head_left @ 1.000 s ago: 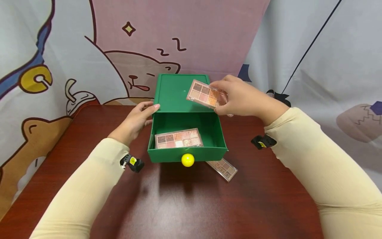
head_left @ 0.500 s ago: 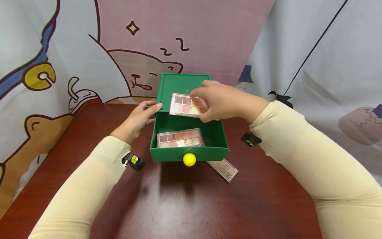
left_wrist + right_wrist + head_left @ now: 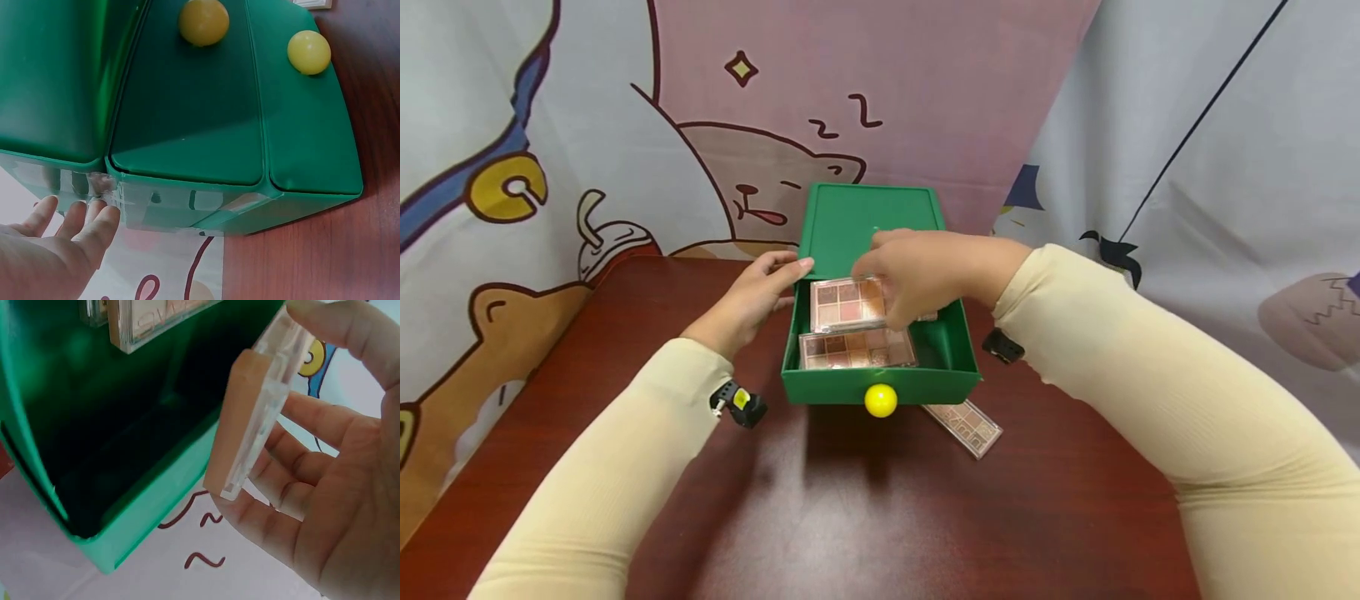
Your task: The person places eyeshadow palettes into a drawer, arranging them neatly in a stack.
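My right hand [image 3: 936,262] pinches an eyeshadow palette [image 3: 842,304] between thumb and fingers, over the back part of the pulled-out green drawer [image 3: 831,390]. In the right wrist view this palette [image 3: 240,419] is seen edge-on, tilted beside the drawer's interior. A second eyeshadow palette [image 3: 857,350] lies in the drawer against its front wall, pans facing up. My left hand [image 3: 748,296] rests at the left side of the green drawer cabinet [image 3: 865,221], thumb at the top edge. The left wrist view shows its fingers [image 3: 100,228] loosely extended along the side wall.
A yellow ball knob [image 3: 881,401] sticks out from the drawer front. Lower drawers [image 3: 187,125] with yellow knobs [image 3: 309,52] are pushed in. On the red-brown table [image 3: 1060,500], another palette [image 3: 970,429] lies partly under the drawer. A printed cloth [image 3: 940,92] hangs behind.
My right hand has carried the palette leftward and down, from above the cabinet's right side into the drawer opening. My left hand stays at the cabinet's side. The head view has shifted slightly.
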Demonstrator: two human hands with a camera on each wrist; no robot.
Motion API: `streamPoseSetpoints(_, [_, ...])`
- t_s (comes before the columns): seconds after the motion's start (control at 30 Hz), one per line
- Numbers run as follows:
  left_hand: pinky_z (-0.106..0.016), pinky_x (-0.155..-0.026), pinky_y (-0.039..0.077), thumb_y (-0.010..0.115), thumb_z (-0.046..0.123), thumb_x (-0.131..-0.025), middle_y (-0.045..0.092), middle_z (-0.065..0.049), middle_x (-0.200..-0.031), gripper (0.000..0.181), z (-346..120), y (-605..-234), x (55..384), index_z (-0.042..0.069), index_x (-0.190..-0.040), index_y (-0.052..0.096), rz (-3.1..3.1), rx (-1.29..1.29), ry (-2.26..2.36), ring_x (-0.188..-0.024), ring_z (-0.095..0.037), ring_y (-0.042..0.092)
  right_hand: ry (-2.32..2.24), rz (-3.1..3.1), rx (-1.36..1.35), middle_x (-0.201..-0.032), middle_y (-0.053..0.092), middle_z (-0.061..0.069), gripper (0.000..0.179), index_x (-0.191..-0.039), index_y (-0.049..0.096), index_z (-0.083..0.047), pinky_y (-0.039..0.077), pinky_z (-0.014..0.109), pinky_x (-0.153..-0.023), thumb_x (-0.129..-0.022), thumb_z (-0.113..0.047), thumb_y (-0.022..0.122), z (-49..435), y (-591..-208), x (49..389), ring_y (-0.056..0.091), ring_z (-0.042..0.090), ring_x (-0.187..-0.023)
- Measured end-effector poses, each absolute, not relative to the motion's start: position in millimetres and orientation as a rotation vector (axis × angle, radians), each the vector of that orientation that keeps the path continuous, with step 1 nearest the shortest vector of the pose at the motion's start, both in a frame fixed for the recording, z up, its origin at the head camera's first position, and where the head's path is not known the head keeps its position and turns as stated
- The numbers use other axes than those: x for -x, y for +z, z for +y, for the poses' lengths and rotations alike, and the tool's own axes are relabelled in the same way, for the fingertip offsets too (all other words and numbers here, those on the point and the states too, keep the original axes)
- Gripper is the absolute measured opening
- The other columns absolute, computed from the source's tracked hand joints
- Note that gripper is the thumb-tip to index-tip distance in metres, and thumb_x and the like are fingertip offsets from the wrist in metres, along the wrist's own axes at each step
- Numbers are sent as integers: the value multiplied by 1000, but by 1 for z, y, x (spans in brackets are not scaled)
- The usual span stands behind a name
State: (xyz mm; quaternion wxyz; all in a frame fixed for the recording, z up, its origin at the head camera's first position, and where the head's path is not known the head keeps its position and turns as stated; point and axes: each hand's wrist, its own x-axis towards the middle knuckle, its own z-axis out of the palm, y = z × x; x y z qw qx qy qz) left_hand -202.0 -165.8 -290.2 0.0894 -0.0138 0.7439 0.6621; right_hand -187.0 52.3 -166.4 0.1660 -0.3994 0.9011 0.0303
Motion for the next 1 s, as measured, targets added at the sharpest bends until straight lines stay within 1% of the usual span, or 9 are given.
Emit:
streamPoseSetpoints(0.1, [-42, -111, 34, 55, 36, -97, 30, -14, -150, 66, -166, -290, 202, 5, -149, 28, 2214, 34, 1967, -137, -26, 33, 154, 2535, 1142, -115, 51, 6, 63, -138, 53, -15, 47, 30, -71, -77, -13, 71, 45, -169, 187, 47, 20, -97])
streamPoseSetpoints(0.23, [-42, -112, 34, 55, 37, -97, 29, -14, -150, 67, -167, -291, 202, 6, -149, 27, 2213, 34, 1959, -138, -26, 32, 227, 2483, 1127, -119, 50, 7, 64, -139, 51, -14, 48, 30, -73, -78, -14, 69, 36, -171, 185, 48, 21, -99])
streamPoseSetpoints(0.37, [-41, -112, 34, 55, 38, -97, 29, -13, -150, 67, -169, -291, 202, 6, -149, 27, 2215, 38, 1950, -138, -25, 32, 291, 2430, 1094, -130, 47, 8, 66, -143, 47, -15, 49, 31, -80, -81, -17, 70, 27, -172, 184, 48, 21, -105])
streamPoseSetpoints(0.5, [-42, -112, 33, 55, 39, -97, 30, -13, -151, 68, -169, -290, 202, 7, -150, 26, 2226, 32, 1929, -138, -25, 32, 324, 2395, 1069, -136, 44, 9, 68, -145, 44, -17, 50, 30, -80, -83, -18, 70, 21, -174, 185, 50, 20, -106])
streamPoseSetpoints(0.6, [-42, -113, 33, 55, 39, -97, 29, -13, -151, 68, -168, -290, 202, 6, -150, 26, 2227, 30, 1921, -139, -25, 32, 322, 2376, 1058, -136, 45, 9, 69, -145, 43, -16, 52, 30, -78, -82, -18, 71, 19, -174, 186, 54, 19, -101])
streamPoseSetpoints(0.73, [-42, -113, 32, 54, 39, -97, 28, -13, -151, 68, -169, -289, 202, 7, -150, 26, 2226, 33, 1917, -139, -25, 32, 331, 2359, 1070, -133, 49, 8, 71, -145, 43, -15, 52, 31, -82, -81, -20, 72, 17, -176, 187, 56, 18, -100])
streamPoseSetpoints(0.77, [-42, -113, 32, 54, 39, -97, 28, -13, -152, 68, -169, -289, 201, 7, -150, 26, 2227, 31, 1916, -139, -25, 32, 332, 2358, 1071, -132, 50, 7, 71, -145, 43, -14, 52, 31, -83, -81, -20, 73, 17, -177, 187, 56, 18, -99])
streamPoseSetpoints(0.83, [-42, -113, 32, 54, 39, -97, 28, -12, -152, 68, -169, -288, 201, 7, -150, 26, 2226, 28, 1916, -139, -25, 32, 346, 2365, 1079, -131, 52, 6, 71, -144, 44, -14, 50, 31, -87, -80, -22, 74, 17, -178, 187, 53, 18, -103])
streamPoseSetpoints(1.0, [-41, -113, 33, 55, 39, -97, 27, -12, -152, 68, -169, -289, 201, 8, -150, 27, 2219, 34, 1927, -138, -25, 33, 339, 2367, 1048, -129, 55, 4, 73, -145, 43, -14, 50, 32, -89, -81, -25, 76, 18, -183, 186, 55, 18, -103])
